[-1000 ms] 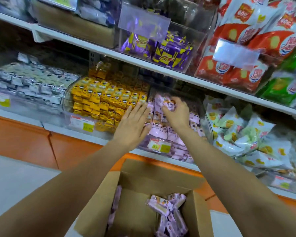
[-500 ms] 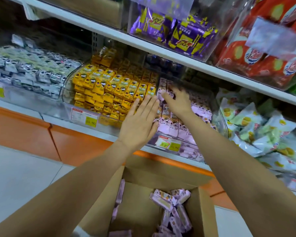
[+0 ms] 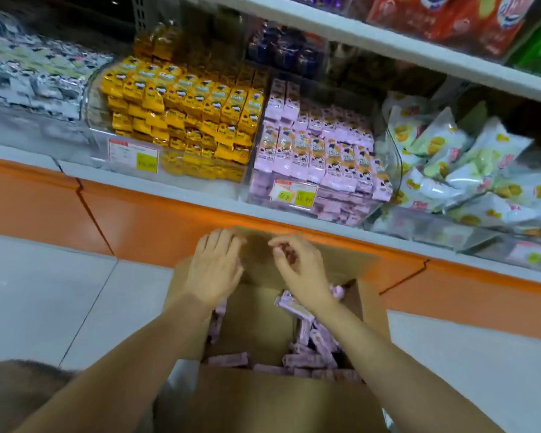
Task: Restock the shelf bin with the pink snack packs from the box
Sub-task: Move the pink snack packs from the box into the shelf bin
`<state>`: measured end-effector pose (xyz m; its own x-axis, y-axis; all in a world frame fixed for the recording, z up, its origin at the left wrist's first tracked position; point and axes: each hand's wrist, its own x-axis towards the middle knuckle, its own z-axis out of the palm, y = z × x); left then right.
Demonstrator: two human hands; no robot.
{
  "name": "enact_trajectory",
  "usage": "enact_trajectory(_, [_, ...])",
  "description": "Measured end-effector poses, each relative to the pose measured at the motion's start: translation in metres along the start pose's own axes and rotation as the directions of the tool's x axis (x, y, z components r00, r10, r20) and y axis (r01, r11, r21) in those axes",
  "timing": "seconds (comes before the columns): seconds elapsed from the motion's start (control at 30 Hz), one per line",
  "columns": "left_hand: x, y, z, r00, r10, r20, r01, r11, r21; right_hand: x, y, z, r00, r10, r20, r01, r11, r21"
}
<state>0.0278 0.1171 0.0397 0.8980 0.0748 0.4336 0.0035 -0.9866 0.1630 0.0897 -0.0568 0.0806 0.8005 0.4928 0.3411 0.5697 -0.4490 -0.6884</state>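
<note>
The open left hand (image 3: 214, 270) and the loosely curled, empty right hand (image 3: 300, 271) should dip into the brown cardboard box (image 3: 281, 401) beneath them, gathering the small pink snack packs (image 3: 320, 342) neatly.

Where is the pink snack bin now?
Head view: the pink snack bin sits on the lower shelf, centre-right, between the yellow packs and the white bags.

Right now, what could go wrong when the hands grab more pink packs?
The shelf bin looks full at the front, so added packs might slide out. The pink packs in the box lie jumbled, so a big handful may spill. The yellow packs sit beside, so one could land there.
</note>
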Motion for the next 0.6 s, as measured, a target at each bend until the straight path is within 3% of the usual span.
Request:
enact_trajectory(0.1, [-0.041, -0.002, 0.046, 0.959, -0.057, 0.277, 0.047, 0.998, 0.043, -0.040, 0.069, 0.026, 0.953, 0.248, 0.172, -0.230, 0.966, -0.117])
enact_trajectory(0.23, [-0.073, -0.005, 0.093, 0.869, -0.105, 0.483, 0.117, 0.993, 0.006, -0.077, 0.156, 0.036, 0.851, 0.496, 0.173, -0.410, 0.833, -0.373])
enact_trajectory(0.33, [-0.081, -0.007, 0.112, 0.869, -0.110, 0.482, 0.134, 0.991, -0.016, -0.091, 0.197, 0.040, 0.695, 0.709, 0.122, -0.528, 0.618, -0.583])
enact_trajectory(0.37, [-0.083, -0.008, 0.116, 0.876, -0.105, 0.470, 0.132, 0.991, -0.026, -0.096, 0.206, 0.046, 0.675, 0.735, 0.065, -0.564, 0.571, -0.596])
enact_trajectory(0.43, [-0.085, -0.009, 0.121, 0.892, -0.089, 0.444, 0.137, 0.988, -0.077, -0.104, 0.216, 0.059, 0.649, 0.760, -0.020, -0.614, 0.509, -0.603])
enact_trajectory(0.53, [-0.086, -0.008, 0.126, 0.899, -0.089, 0.428, 0.150, 0.983, -0.110, -0.109, 0.214, 0.072, 0.552, 0.833, 0.037, -0.571, 0.410, -0.711])
enact_trajectory(0.6, [-0.085, -0.008, 0.126, 0.897, -0.091, 0.432, 0.157, 0.980, -0.121, -0.111, 0.212, 0.077, 0.521, 0.852, 0.055, -0.610, 0.417, -0.674])
